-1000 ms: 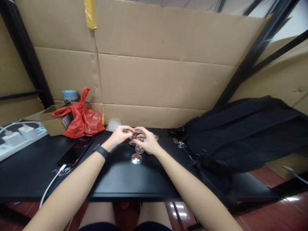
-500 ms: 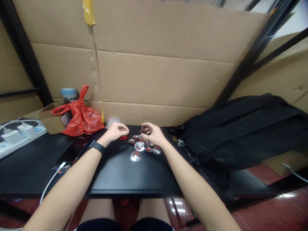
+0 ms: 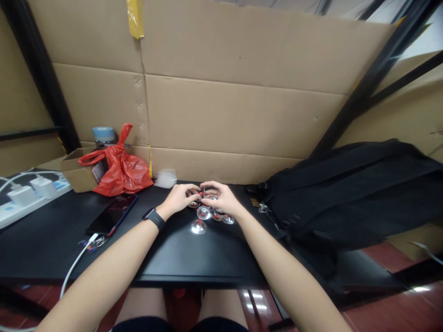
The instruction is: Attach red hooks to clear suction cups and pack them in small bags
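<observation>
Several small silver finger cymbals with red cords lie in a loose cluster on the black table; one finger cymbal [image 3: 203, 212] sits in the middle, and another [image 3: 198, 227] is nearest the front edge. My right hand [image 3: 223, 199] is closed over the far side of the cluster, its thumb and fingers pinching a finger cymbal [image 3: 204, 189] held on edge. Almost touching it from the left is my left hand [image 3: 179, 198], with thumb and forefinger curled together beside that cymbal. What lies between those left fingertips is hidden, though a bit of red shows between the hands.
A red plastic bag [image 3: 122, 168] leans by a small cardboard box [image 3: 78, 173] at the left. Nearer are a phone [image 3: 112, 214], keys, a white cable and a power strip [image 3: 34, 203]. A clear plastic packet [image 3: 165, 178] lies behind my left hand. A black backpack [image 3: 356, 193] fills the right.
My left hand has moved right, up to my right hand and over the left part of the cluster. My right hand still holds the cymbal. The view has shifted slightly.
</observation>
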`<state>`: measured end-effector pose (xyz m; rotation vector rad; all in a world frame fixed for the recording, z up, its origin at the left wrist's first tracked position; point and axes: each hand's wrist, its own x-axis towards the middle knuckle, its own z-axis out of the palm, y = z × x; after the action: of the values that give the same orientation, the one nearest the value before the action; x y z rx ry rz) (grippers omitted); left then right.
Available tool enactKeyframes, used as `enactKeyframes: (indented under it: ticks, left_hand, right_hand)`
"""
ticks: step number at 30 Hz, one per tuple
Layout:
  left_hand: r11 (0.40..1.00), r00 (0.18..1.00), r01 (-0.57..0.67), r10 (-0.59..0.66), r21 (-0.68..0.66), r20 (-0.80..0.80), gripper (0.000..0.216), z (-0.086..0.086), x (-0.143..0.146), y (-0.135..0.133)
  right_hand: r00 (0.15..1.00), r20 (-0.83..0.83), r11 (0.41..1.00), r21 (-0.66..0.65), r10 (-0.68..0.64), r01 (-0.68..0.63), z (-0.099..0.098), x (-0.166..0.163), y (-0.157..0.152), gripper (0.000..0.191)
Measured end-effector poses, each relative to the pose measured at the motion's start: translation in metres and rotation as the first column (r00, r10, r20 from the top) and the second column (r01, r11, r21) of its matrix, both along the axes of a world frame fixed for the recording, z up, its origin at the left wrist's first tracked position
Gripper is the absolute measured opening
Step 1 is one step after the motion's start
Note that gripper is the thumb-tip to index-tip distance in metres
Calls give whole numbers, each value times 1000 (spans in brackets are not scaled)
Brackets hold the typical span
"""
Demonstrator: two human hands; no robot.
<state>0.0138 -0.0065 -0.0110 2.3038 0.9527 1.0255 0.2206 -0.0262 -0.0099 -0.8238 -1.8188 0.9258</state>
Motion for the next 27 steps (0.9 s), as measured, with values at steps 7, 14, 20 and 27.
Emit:
enactKeyframes:
  ticks: [7, 14, 20, 27]
  left_hand:
    - [993, 985, -34, 53, 115, -163, 14, 7, -17, 10]
    - [959, 854, -181, 262, 216, -450, 13, 8, -57, 31]
    - [966, 891, -90, 187, 242, -413, 26, 1, -38, 21]
    - [945, 814, 76, 125, 318, -567, 22, -7, -2, 2]
  right_hand:
    - [985, 105, 986, 110, -140, 129, -5, 4, 8, 47]
    - [688, 416, 803, 333, -595, 494, -12, 57, 35, 42]
    - [627, 577, 829, 175, -523, 531, -27, 83, 45, 32]
    - [629, 650, 885, 159, -427, 437, -31, 85, 49, 28]
